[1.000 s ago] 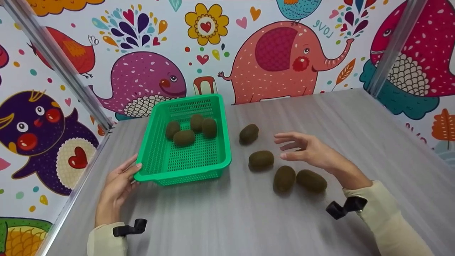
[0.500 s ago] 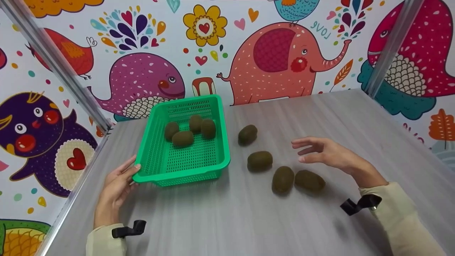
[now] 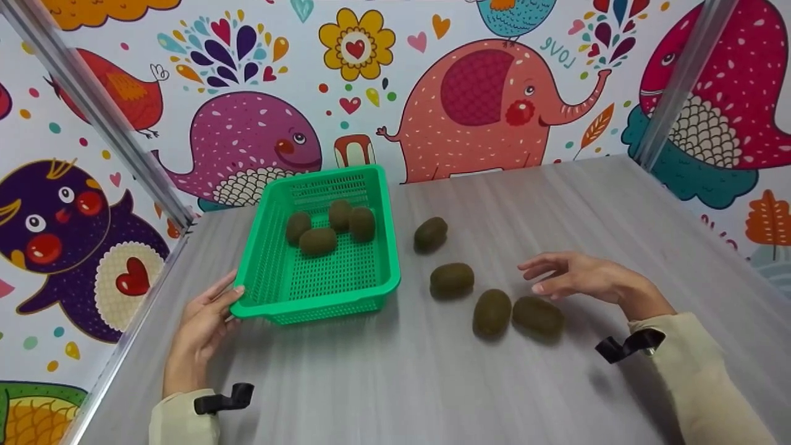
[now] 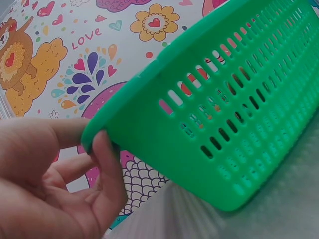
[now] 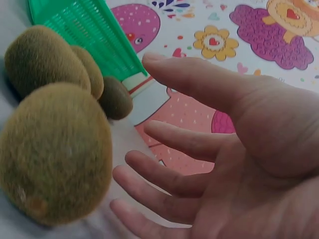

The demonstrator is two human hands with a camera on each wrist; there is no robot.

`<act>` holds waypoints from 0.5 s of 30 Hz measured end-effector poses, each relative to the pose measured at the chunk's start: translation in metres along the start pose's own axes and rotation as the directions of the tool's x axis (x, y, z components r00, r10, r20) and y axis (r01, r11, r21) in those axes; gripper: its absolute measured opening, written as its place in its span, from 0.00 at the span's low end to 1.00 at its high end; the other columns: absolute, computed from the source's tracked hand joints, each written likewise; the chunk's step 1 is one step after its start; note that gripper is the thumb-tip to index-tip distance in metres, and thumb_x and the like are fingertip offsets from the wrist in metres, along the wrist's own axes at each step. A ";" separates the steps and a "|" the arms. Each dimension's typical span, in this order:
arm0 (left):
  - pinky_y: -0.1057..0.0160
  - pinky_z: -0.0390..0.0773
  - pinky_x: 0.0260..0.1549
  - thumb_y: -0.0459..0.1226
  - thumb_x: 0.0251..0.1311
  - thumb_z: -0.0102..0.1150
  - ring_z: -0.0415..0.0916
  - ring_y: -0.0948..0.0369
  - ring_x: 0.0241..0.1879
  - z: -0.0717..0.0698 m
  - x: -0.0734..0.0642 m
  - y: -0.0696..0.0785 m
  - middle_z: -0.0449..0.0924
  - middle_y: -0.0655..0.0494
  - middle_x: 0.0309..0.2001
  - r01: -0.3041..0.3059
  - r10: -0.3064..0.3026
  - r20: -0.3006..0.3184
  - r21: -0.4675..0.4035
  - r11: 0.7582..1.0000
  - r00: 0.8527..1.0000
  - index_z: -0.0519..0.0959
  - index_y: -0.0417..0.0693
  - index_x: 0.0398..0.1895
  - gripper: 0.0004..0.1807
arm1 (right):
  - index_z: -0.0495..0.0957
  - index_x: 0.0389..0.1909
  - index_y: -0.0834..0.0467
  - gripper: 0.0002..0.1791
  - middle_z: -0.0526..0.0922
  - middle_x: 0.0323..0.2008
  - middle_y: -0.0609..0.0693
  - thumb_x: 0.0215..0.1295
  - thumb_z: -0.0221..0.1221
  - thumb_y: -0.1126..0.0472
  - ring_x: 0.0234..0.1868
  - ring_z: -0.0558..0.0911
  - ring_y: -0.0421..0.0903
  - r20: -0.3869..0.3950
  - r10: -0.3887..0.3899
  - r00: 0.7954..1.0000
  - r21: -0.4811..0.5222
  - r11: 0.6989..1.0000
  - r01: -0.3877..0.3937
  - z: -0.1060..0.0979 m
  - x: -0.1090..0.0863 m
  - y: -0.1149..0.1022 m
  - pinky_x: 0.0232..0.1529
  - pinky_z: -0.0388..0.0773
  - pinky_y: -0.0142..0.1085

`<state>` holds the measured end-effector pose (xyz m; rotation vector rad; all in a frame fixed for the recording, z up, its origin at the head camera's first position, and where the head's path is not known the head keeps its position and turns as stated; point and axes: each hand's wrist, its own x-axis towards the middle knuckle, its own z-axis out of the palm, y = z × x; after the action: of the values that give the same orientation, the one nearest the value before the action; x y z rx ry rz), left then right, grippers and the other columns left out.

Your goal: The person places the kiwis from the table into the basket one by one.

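A left hand [image 3: 204, 324] pinches the near-left corner of a green basket [image 3: 315, 308]. The right hand [image 3: 590, 278], fingers spread and holding nothing, has shifted rightward over the last second, now near the rightmost of four loose kiwis [image 3: 537, 318] on the grey table [image 3: 358, 389]. Beyond, four more kiwis [image 3: 318, 241] lie unmoved inside the basket.

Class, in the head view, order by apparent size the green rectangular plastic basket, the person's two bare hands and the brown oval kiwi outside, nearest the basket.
1. Green rectangular plastic basket
2. Bare right hand, bare left hand: too alike to rank
3. Brown oval kiwi
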<state>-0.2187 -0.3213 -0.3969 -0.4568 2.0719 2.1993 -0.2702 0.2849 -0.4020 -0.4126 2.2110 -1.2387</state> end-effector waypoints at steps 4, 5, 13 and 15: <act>0.71 0.80 0.36 0.40 0.74 0.54 0.81 0.74 0.34 -0.001 -0.001 0.000 0.84 0.76 0.37 -0.015 0.014 0.025 0.024 1.000 1.000 0.51 0.50 0.81 0.37 | 0.67 0.71 0.60 0.35 0.69 0.69 0.65 0.67 0.65 0.53 0.59 0.78 0.48 0.035 0.015 0.999 0.022 1.000 -0.016 0.000 0.001 0.005 0.55 0.80 0.38; 0.71 0.80 0.36 0.40 0.74 0.54 0.81 0.74 0.34 -0.002 0.000 0.000 0.84 0.76 0.37 -0.014 0.014 0.025 0.023 1.000 1.000 0.51 0.50 0.81 0.37 | 0.67 0.71 0.59 0.35 0.70 0.69 0.64 0.67 0.65 0.53 0.59 0.78 0.48 0.041 0.019 0.999 0.016 1.000 -0.019 0.000 0.000 0.005 0.55 0.80 0.40; 0.71 0.79 0.35 0.40 0.74 0.54 0.80 0.74 0.33 -0.002 0.002 -0.001 0.84 0.76 0.36 -0.003 0.003 0.013 0.022 1.000 1.000 0.52 0.51 0.80 0.36 | 0.71 0.67 0.58 0.32 0.72 0.67 0.61 0.65 0.67 0.52 0.65 0.74 0.52 0.065 0.045 0.997 -0.016 0.999 -0.044 0.005 0.001 0.003 0.62 0.77 0.48; 0.71 0.78 0.35 0.40 0.74 0.54 0.80 0.74 0.33 -0.002 0.002 -0.001 0.84 0.76 0.36 -0.001 0.001 0.012 0.023 1.000 1.000 0.52 0.51 0.80 0.36 | 0.72 0.67 0.57 0.32 0.73 0.67 0.61 0.64 0.67 0.53 0.64 0.74 0.52 0.059 0.054 0.997 -0.018 0.998 -0.053 0.006 0.001 0.004 0.61 0.78 0.47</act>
<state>-0.2201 -0.3235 -0.3982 -0.4401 2.0895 2.1713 -0.2674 0.2819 -0.4082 -0.3893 2.1686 -1.1666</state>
